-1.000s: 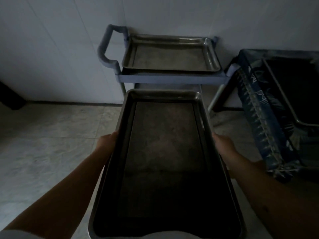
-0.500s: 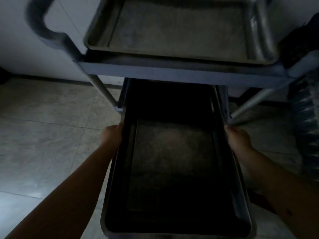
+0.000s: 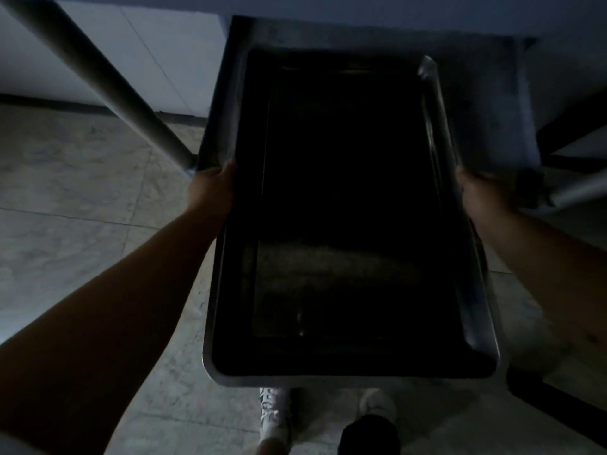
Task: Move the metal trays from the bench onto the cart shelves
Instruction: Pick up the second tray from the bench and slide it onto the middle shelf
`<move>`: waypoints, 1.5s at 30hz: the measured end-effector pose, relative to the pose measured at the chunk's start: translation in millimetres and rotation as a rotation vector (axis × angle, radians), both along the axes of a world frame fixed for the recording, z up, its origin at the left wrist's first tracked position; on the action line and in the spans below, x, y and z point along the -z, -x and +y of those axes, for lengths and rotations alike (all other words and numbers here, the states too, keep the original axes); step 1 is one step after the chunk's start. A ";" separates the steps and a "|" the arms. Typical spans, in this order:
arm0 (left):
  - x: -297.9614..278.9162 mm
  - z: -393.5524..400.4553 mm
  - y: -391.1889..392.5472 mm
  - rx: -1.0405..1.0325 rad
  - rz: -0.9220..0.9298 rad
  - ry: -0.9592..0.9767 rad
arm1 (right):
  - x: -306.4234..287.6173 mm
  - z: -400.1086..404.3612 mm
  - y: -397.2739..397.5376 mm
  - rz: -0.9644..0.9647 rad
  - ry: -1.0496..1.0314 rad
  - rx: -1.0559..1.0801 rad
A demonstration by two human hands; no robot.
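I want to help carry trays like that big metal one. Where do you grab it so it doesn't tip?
Grab the metal tray by its two long side rims, one hand from each side, about midway along. That is how the left hand and right hand hold it here. It is long and wide with a raised lip, so a grip on both sides likely keeps it level.

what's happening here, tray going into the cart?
Yes. A person holds a dark metal tray by its long sides, left hand and right hand each with a grip on the rim. The far end of the tray sits over the cart's lower shelf, under the upper shelf; the near end overhangs the floor above the person's shoes. Not fully in yet.
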State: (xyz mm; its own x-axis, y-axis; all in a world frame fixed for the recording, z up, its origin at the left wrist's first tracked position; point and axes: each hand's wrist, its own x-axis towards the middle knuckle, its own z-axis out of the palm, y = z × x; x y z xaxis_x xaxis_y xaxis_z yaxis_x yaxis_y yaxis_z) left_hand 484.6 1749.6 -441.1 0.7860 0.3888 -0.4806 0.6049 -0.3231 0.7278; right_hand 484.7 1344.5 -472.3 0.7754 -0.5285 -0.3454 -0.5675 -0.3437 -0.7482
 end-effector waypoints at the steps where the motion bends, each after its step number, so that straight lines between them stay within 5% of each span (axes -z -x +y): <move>1: 3.8 2.5 -4.8 0.002 0.002 0.003 | 3.5 3.0 -4.6 -0.024 -0.009 0.007; 13: 18.4 16.8 -28.4 0.046 0.007 0.302 | 9.2 6.3 -40.1 0.066 0.067 -0.032; 16: 10.1 23.0 2.0 0.126 0.027 0.443 | -5.6 10.5 -0.5 0.167 0.240 -0.035; 20: 10.2 25.4 62.3 0.175 0.057 0.306 | -30.8 27.1 119.9 0.150 0.460 0.102; 22: 11.7 21.4 81.8 0.117 0.047 0.307 | -35.5 51.9 185.4 0.191 0.337 0.365; 25: 10.6 12.7 90.3 0.048 0.013 0.291 | -37.3 99.5 240.2 0.186 -0.304 0.684; 27: 9.3 8.8 90.3 0.008 0.009 0.299 | -35.2 109.4 242.5 0.100 -0.517 0.770; 34: 10.9 -25.0 98.7 0.006 0.016 0.518 | -18.5 44.9 181.2 -0.099 -0.557 0.808; 40: 18.3 -75.7 112.8 0.007 0.004 0.642 | -13.9 -24.6 137.1 -0.030 -0.438 0.719; 45: 26.6 -98.5 134.3 0.022 -0.016 0.685 | -11.3 -63.3 93.0 0.012 -0.533 0.603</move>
